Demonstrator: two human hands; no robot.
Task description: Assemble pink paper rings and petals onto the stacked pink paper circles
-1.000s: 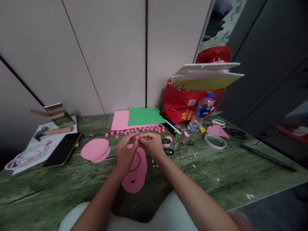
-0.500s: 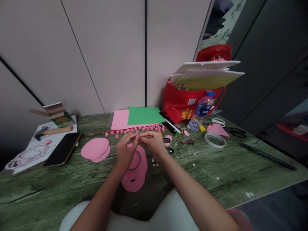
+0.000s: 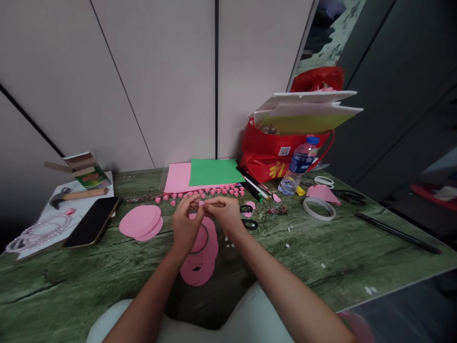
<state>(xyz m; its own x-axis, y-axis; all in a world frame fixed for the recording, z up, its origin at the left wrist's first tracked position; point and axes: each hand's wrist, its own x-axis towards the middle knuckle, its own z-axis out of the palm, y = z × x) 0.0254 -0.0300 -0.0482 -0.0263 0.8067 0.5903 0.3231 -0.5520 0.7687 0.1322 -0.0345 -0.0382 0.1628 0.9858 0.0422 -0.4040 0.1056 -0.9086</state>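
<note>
Between the fingertips of both hands is a small pink paper piece, mostly covered by the fingers. My left hand pinches it from the left, and my right hand pinches from the right. Beneath the hands lie pink paper cut-outs with scalloped edges and a dark ring-shaped line. Just behind the fingertips runs a row of small rolled pink paper roses. Black-handled scissors rest beside my right hand, partly hidden by it. To the left sits a stack of pink paper circles.
Green and pink paper sheets lie at the back. A red bag and a water bottle stand at the back right, with a tape roll nearer. On the left are a phone, a hammer and bead strings.
The fingers have shifted slightly around the small pink paper, and a bit more of it shows between them. My right hand sits a little lower. The things on the table have stayed put.
</note>
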